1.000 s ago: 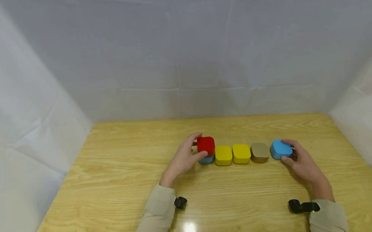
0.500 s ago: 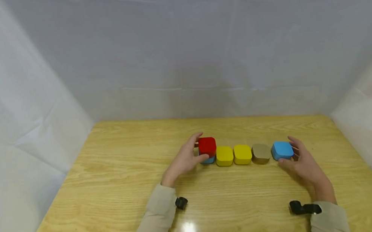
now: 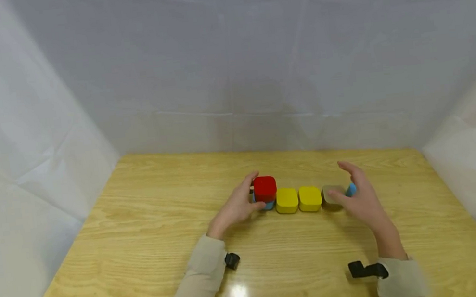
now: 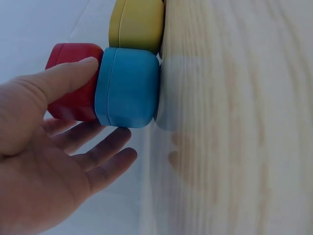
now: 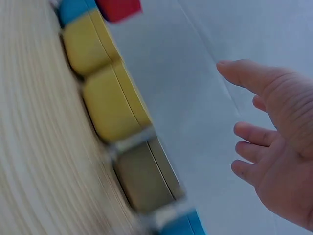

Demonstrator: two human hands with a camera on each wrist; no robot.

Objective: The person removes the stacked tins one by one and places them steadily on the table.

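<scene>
Steady the red box (image 3: 264, 188), stacked on a blue box (image 4: 128, 87) at the row's left end, with the left hand (image 3: 236, 206) pinching its sides, while lowering the right hand (image 3: 358, 198), fingers spread and empty, squarely over the tan box (image 3: 331, 194).

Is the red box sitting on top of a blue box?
Yes, the red box rests on a blue box at the row's left end.
</scene>
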